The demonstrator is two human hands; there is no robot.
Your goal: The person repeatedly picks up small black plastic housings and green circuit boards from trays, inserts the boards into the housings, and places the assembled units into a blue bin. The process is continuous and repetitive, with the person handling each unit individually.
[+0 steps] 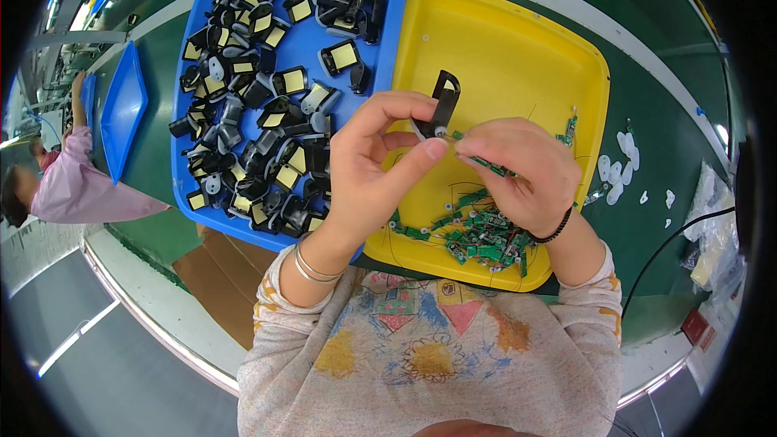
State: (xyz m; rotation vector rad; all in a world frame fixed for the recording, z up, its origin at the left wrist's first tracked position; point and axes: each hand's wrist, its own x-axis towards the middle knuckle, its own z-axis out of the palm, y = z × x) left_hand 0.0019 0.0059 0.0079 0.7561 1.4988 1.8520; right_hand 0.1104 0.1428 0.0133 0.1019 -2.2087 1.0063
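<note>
We held a small black plastic part (444, 101) up over the yellow tray (518, 40), pinched between the thumb and fingers of our left hand (374, 163). Our right hand (518, 170) was closed on a thin green circuit board (486, 163), its tip touching the base of the black part. Near us in the yellow tray lay a heap of green circuit boards (477, 235). To the left, the blue tray (301, 47) was crowded with black parts bearing pale yellow labels. Small white pieces (619, 166) lay on the green table (672, 137) to the right. Far left, another person (73, 182) in pink worked beside a second blue tray (123, 109).
</note>
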